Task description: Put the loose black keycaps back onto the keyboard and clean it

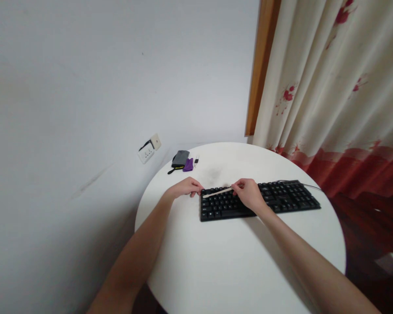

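Observation:
A black keyboard (284,198) lies on the round white table (196,261). My left hand (187,187) is at its upper left corner, with thumb and fingers closed on the edge. In my right hand (248,192), thumb and fingers pinch a long, thin, pale cotton swab (218,192). The swab slants across the keys toward the left, its slightly thicker tip over the keys near the left edge. Whether that tip presses into a gap between keys, I cannot tell. My right hand and wrist cover some of the middle keys.
At the table's far left lie a grey folded cloth (181,158), a purple cloth (188,165) and a small black-and-clear item (196,161). The keyboard cable (312,187) runs off to the right. A wall with a socket (146,153) stands left, a floral curtain (314,87) right.

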`<state>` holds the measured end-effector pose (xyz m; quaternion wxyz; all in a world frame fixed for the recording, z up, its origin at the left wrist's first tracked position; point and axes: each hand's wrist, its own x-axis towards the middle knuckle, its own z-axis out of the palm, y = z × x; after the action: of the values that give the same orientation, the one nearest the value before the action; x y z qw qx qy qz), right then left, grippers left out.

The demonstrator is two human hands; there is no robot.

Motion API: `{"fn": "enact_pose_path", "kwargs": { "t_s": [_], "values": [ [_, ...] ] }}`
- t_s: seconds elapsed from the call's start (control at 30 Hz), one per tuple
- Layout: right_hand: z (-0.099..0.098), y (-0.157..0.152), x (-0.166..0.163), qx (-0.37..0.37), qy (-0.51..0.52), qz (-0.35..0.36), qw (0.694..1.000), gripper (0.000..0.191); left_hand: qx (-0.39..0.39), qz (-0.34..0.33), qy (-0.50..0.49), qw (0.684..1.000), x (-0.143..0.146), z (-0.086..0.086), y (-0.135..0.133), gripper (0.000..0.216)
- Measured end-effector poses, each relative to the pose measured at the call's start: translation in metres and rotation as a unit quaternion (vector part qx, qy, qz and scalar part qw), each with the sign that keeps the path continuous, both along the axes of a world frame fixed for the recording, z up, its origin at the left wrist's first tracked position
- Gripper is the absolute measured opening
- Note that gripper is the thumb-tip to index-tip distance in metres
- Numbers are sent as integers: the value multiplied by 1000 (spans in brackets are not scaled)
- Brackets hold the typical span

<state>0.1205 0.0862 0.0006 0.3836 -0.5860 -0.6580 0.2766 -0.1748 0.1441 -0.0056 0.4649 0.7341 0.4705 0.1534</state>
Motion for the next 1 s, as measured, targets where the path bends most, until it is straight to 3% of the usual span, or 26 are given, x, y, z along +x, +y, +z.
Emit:
{"fn": "enact_pose_path", "kwargs": {
  "t_s": [0.5, 0.7, 1.0],
  "values": [
    [3, -3, 4, -1, -124, -26, 992, 22, -11, 4, 10, 1000, 2, 6, -3, 29],
    [3, 4, 17, -15, -130, -8, 991, 23, -6, 6, 6, 1000, 3, 7, -4, 30],
    [2, -1, 7, -7, -132, -4, 991, 21, -14, 17, 18, 1000, 6, 10, -6, 30]
  ]
}}
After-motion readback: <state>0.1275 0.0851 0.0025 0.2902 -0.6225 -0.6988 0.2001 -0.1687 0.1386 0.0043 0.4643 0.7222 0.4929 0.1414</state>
